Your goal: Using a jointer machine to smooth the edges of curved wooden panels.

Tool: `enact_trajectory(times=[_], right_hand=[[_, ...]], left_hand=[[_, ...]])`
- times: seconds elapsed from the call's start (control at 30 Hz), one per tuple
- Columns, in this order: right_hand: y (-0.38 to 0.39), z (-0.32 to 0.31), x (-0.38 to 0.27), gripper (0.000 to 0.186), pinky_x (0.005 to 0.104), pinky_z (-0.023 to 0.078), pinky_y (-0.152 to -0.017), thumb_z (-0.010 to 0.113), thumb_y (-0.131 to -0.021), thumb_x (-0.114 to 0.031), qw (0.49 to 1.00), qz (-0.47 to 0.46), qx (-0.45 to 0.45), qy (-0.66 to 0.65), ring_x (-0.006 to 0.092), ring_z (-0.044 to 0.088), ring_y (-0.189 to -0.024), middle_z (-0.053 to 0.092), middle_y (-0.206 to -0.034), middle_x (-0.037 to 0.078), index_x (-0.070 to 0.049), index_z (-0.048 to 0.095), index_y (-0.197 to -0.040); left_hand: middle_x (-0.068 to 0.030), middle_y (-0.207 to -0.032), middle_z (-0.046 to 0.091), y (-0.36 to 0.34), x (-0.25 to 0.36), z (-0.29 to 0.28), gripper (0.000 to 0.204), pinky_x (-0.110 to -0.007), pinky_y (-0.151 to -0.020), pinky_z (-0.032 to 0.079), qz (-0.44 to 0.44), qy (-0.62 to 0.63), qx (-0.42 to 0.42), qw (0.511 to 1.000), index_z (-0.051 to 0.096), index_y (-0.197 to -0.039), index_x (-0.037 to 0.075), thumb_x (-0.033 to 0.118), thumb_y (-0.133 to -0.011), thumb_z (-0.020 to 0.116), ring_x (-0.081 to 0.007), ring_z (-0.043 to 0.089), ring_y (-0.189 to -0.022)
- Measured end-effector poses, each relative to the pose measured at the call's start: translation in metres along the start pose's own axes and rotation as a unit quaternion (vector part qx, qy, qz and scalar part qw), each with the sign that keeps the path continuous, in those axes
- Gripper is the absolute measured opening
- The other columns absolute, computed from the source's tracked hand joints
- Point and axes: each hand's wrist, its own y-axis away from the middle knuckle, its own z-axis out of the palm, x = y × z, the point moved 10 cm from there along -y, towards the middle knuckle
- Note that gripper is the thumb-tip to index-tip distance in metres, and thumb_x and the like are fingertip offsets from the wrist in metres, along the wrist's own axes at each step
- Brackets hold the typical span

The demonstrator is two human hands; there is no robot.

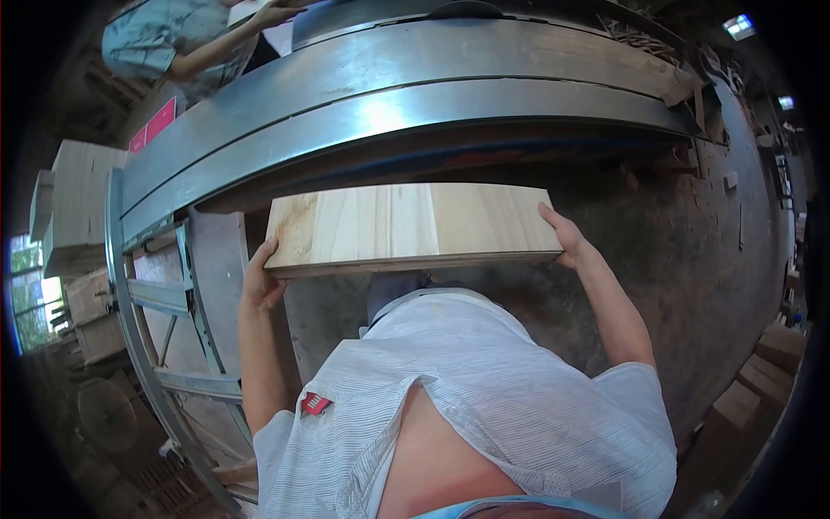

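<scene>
A stack of pale wooden boards (415, 223) spans the middle of the view, held level in front of my body. My left hand (266, 264) grips its left end, thumb up along the edge. My right hand (564, 232) grips the right end the same way, fingers mostly hidden behind the wood. Just beyond the boards lies a long bright metal machine bed (467, 60) with lengthwise slots, its front edge curving across the view.
A metal frame (160, 298) stands at my left, with stacked wooden blocks (82, 190) and a fan (108, 411) beyond. Across the machine, a person in a light blue top (138, 43) reaches over. Cartons or boards (761, 372) line the right side above a stained floor (683, 303).
</scene>
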Motion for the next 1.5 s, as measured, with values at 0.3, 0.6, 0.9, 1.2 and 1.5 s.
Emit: enact_trajectory(times=[0.3, 0.6, 0.9, 1.2, 1.5], right_hand=[[0.007, -0.062, -0.061, 0.062, 0.0437, 0.05, -0.097, 0.047, -0.102, -0.052, 0.998, 0.015, 0.034, -0.046, 0.0275, 0.063, -0.114, 0.061, -0.133, 0.014, -0.005, 0.048, -0.142], [0.003, -0.117, -0.176, 0.062, 0.0455, 0.05, -0.097, 0.041, -0.103, -0.053, 0.997, -0.014, 0.077, -0.021, 0.0273, 0.061, -0.118, 0.058, -0.136, 0.012, -0.008, 0.044, -0.146], [-0.016, -0.152, -0.186, 0.072, 0.0516, 0.05, -0.085, 0.043, -0.093, -0.073, 0.972, 0.218, 0.066, 0.059, 0.0321, 0.062, -0.102, 0.064, -0.125, 0.011, -0.015, 0.056, -0.134], [-0.05, -0.152, -0.233, 0.07, 0.0409, 0.055, -0.055, 0.043, -0.093, -0.072, 0.933, 0.358, -0.034, 0.017, 0.0296, 0.067, -0.07, 0.067, -0.089, 0.011, -0.01, 0.065, -0.117], [-0.072, -0.16, -0.236, 0.069, 0.0472, 0.058, -0.066, 0.042, -0.096, -0.068, 0.846, 0.488, -0.181, -0.116, 0.0344, 0.068, -0.078, 0.066, -0.097, 0.017, -0.009, 0.061, -0.125]], left_hand=[[-0.0176, -0.126, 0.062, -0.094, 0.019, 0.095, 0.055, -0.043, -0.082, 0.063, -0.047, 0.012, -0.068, 0.996, 0.046, -0.138, -0.001, 0.037, -0.099, 0.055, -0.0277, 0.068, -0.108], [-0.0185, -0.122, 0.062, -0.206, 0.069, 0.21, 0.06, -0.043, -0.083, 0.061, -0.049, 0.008, -0.077, 0.996, 0.047, -0.136, -0.003, 0.042, -0.097, 0.057, -0.0272, 0.068, -0.103], [-0.016, -0.113, 0.064, -0.268, 0.12, 0.265, 0.052, -0.049, -0.079, 0.061, -0.138, -0.127, 0.018, 0.982, 0.056, -0.125, 0.005, 0.044, -0.091, 0.06, -0.0285, 0.068, -0.101], [-0.0089, -0.086, 0.068, -0.294, 0.177, 0.289, 0.04, -0.038, -0.059, 0.059, -0.189, -0.254, 0.167, 0.934, 0.061, -0.105, 0.01, 0.046, -0.09, 0.057, -0.0224, 0.069, -0.078], [-0.0084, -0.08, 0.07, -0.313, 0.162, 0.275, 0.044, -0.033, -0.054, 0.058, -0.199, -0.381, 0.254, 0.866, 0.062, -0.101, 0.008, 0.049, -0.092, 0.049, -0.0198, 0.071, -0.068]])
